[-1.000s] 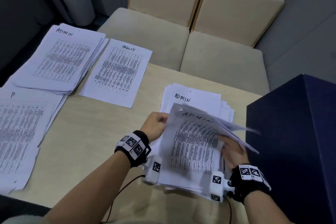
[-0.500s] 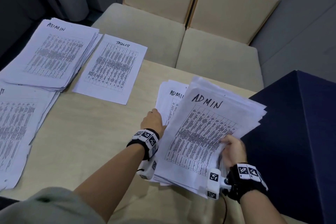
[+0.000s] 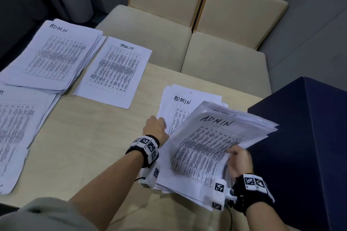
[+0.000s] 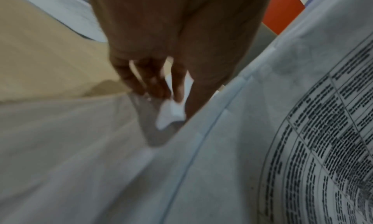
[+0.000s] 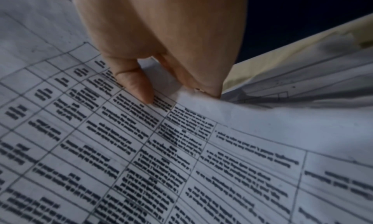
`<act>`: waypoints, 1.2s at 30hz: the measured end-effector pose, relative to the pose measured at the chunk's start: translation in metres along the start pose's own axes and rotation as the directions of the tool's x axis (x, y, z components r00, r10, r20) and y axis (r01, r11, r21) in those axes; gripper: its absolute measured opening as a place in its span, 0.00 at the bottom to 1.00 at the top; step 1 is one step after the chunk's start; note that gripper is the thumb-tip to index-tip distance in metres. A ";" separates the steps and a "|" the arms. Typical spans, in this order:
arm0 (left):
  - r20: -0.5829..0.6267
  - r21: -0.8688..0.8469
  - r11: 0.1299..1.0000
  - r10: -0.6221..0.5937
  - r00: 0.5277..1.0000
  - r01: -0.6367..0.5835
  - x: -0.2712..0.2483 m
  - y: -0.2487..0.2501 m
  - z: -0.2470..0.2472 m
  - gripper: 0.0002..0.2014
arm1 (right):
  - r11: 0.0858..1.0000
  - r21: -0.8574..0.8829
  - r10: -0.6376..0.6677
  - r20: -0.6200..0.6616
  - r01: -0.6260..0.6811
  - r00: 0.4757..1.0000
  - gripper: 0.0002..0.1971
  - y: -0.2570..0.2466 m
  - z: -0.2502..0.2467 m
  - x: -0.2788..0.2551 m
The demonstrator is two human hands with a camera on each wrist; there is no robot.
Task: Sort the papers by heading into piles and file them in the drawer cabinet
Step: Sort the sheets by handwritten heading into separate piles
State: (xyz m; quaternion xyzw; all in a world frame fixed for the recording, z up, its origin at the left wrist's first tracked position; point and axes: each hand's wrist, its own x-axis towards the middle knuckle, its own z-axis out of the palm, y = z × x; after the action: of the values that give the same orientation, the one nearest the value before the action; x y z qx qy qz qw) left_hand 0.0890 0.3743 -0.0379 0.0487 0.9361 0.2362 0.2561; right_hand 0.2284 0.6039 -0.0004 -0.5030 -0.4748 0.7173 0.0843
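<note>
On the table lies a stack of printed sheets (image 3: 180, 103) headed ADMIN. Above its right part my right hand (image 3: 238, 159) grips a thick bundle of sheets (image 3: 216, 146), also headed ADMIN, raised at its right side. The right wrist view shows the thumb (image 5: 135, 82) on top of the bundle (image 5: 181, 163) and the fingers underneath. My left hand (image 3: 155, 127) is at the lying stack's left edge. In the left wrist view its fingertips (image 4: 159, 90) pinch a raised corner of a sheet (image 4: 171, 115).
Sorted piles lie on the beige table (image 3: 84, 137): an ADMIN pile (image 3: 54, 58) far left, a TASKLIST sheet (image 3: 116, 71) beside it, an IT pile (image 3: 16, 127) at the left edge. A dark blue cabinet (image 3: 304, 146) stands right. Two beige chairs (image 3: 150, 39) sit behind.
My left hand let go of the bundle's top edge and came down to the lying stack's left edge. The right hand swung the bundle rightward, uncovering the ADMIN sheet beneath.
</note>
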 end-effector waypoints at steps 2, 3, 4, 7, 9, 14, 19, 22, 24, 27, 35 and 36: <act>-0.140 -0.087 0.995 0.037 0.989 -0.050 0.004 0.005 0.006 0.28 | 1.000 -0.006 0.014 -0.004 -0.014 1.000 0.09 0.001 -0.001 0.001; -0.171 -0.102 0.994 0.028 0.985 -0.046 0.007 0.010 0.007 0.34 | 1.000 -0.003 0.014 -0.010 -0.014 1.000 0.09 0.001 -0.002 0.001; -0.171 -0.102 0.995 -0.006 0.985 -0.011 0.009 0.015 0.007 0.37 | 1.000 -0.004 0.013 -0.024 -0.014 1.000 0.09 0.001 -0.004 0.002; -0.031 -0.136 0.985 -0.111 0.993 0.106 0.008 0.028 0.005 0.27 | 1.000 -0.006 -0.023 -0.045 0.023 0.999 0.10 0.002 -0.011 0.003; 0.030 -0.230 0.973 -0.013 0.999 0.019 0.007 0.029 0.007 0.07 | 0.999 0.005 -0.042 -0.047 0.042 0.998 0.10 0.003 -0.014 0.004; 0.104 -0.713 0.695 0.230 0.968 -0.089 -0.008 0.021 0.005 0.11 | 0.994 0.071 -0.084 0.031 0.082 0.996 0.05 0.001 -0.018 0.006; 0.217 -0.653 0.752 0.296 0.930 -0.087 -0.020 0.027 -0.024 0.17 | 0.992 -0.084 -0.096 0.011 0.096 0.995 0.05 -0.001 -0.005 -0.001; -0.071 -0.294 0.945 0.131 0.989 -0.146 0.001 0.012 -0.024 0.16 | 0.982 -0.170 -0.086 -0.024 0.081 0.996 0.13 0.000 -0.001 -0.001; -0.167 -0.182 0.983 -0.054 0.985 0.022 0.010 -0.008 -0.023 0.12 | 0.982 -0.176 -0.073 -0.053 0.062 0.996 0.12 0.002 -0.001 -0.001; -0.095 -0.172 0.982 -0.098 0.991 0.080 0.010 -0.017 -0.022 0.15 | 0.980 -0.172 -0.110 -0.062 0.098 0.992 0.13 -0.001 0.000 0.002; -0.056 0.378 0.920 0.129 0.990 -0.098 0.006 -0.010 -0.055 0.22 | 0.965 -0.261 -0.013 -0.013 0.009 1.000 0.13 -0.002 0.001 0.018; -0.062 0.412 0.899 0.189 0.980 -0.147 0.003 -0.008 -0.060 0.23 | 0.966 -0.260 0.005 -0.008 -0.006 1.000 0.13 -0.002 0.002 0.017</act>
State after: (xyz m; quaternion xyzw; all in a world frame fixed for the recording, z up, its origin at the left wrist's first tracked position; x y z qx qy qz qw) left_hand 0.0562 0.3425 0.0020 0.1692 0.9687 0.0604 0.1716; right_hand 0.2177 0.6138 -0.0103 -0.5136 -0.5629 0.6473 0.0173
